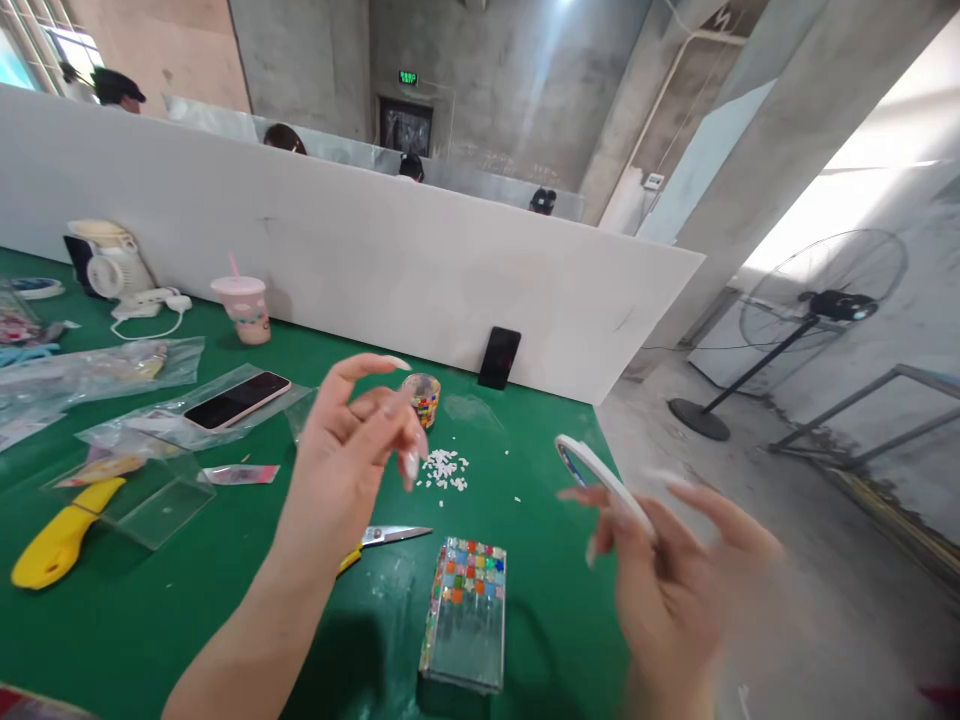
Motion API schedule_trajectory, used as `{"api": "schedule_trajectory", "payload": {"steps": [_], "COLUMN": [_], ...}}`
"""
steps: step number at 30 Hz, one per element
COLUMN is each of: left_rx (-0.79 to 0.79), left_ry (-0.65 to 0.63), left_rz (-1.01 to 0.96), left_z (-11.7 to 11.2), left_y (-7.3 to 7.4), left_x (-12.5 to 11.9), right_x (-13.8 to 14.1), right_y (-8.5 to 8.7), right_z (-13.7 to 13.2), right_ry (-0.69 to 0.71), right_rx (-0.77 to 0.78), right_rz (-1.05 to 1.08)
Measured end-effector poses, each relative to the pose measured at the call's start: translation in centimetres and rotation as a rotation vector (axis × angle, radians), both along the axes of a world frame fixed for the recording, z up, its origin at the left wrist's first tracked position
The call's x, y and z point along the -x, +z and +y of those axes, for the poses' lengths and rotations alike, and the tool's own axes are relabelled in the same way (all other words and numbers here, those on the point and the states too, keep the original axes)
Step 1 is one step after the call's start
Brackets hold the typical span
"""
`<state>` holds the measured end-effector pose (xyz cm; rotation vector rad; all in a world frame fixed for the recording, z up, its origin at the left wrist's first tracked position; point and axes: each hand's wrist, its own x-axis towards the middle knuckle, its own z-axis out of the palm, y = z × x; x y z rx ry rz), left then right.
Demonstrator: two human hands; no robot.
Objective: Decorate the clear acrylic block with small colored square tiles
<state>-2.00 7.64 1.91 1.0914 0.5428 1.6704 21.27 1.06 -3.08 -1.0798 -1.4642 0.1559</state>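
Pinching a white tape roll (596,464) between thumb and fingers, the right hand (667,580) holds it raised near the right edge of the table (172,600). Opposite hovers the left hand (349,445), index finger spread from thumb, other fingers curled; whether a thin strip sits between them cannot be told. Below, between the 2 hands, is a clear box (472,630), star-studded at its far end, bare nearer. Scissors (394,535) lie beside it, white bits (442,467) beyond. The step looks like tape handling; the next move probably calls for a steady roll.
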Motion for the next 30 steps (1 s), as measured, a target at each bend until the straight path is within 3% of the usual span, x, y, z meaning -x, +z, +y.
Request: {"api": "schedule_trajectory", "payload": {"steps": [2, 5, 9, 11, 13, 16, 20, 24, 30], "left_rx": [-0.031, -0.056, -0.092, -0.103, -0.109, -0.136, -0.104, -0.041, -0.11], "left_ry": [-0.076, -0.137, -0.15, -0.098, -0.039, 0.024, -0.03, -0.134, -0.036], "left_rz": [0.083, 0.161, 0.249, 0.304, 0.376, 0.459, 0.45, 0.313, 0.229], "left_z": [-0.9, -1.6, -1.4, -1.5, -1.9, -2.5, -3.2, -3.7, -4.1], "left_y": [-0.3, -0.9, -1.3, -1.3, -1.3, -1.2, -1.4, -1.8, -1.9], "left_x": [-0.7, -1.3, -1.1, -1.1, -1.2, -1.7, -3.0, -4.5, -5.7], "right_x": [-1.1, -2.1, -2.3, -2.3, -2.0, -1.1, 1.7, 4.0, 5.3], "right_y": [-0.1, -1.4, -4.2, -4.7, -4.0, -1.7, 0.3, 0.1, -0.3], "right_z": [2.5, 5.8, 8.1, 8.0, 7.3, 5.1, 1.9, -0.1, -0.3], "right_ry": [-0.075, -0.007, 0.022, 0.059, 0.111, 0.206, 0.431, 0.547, 0.51], "right_rx": [0.232, 0.797, 1.016, 1.058, 1.039, 0.889, 0.414, 0.239, 0.143], "right_rz": [-0.171, -0.577, -0.659, -0.663, -0.644, -0.546, -0.121, 0.032, 0.231]}}
